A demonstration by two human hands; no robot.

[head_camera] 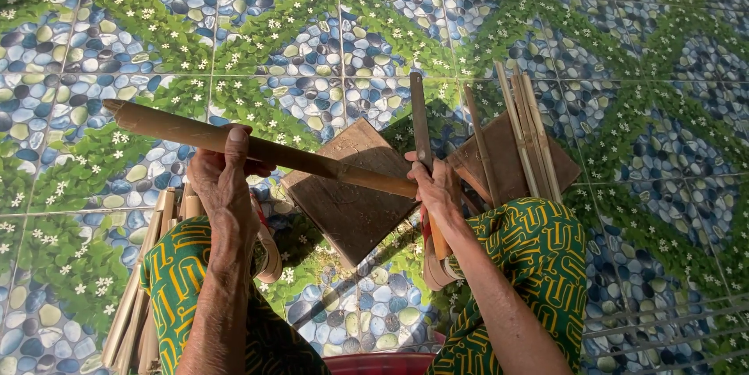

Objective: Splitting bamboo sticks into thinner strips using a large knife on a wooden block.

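Note:
My left hand (226, 180) grips a long brown bamboo stick (179, 131) that runs from the upper left down to the right. My right hand (438, 191) holds a dark flat blade (420, 121) upright, its lower part meeting the right end of the stick. Under the stick lies a square wooden board (351, 195) on the floor. My knees, in green cloth with yellow patterns, frame both hands.
Several thin bamboo strips (527, 129) rest on a second wooden board (507, 164) at the right. More strips (136, 305) lie by my left knee. The floor is tiled with pebble and leaf patterns (624, 71). A red rim (378, 363) shows at the bottom.

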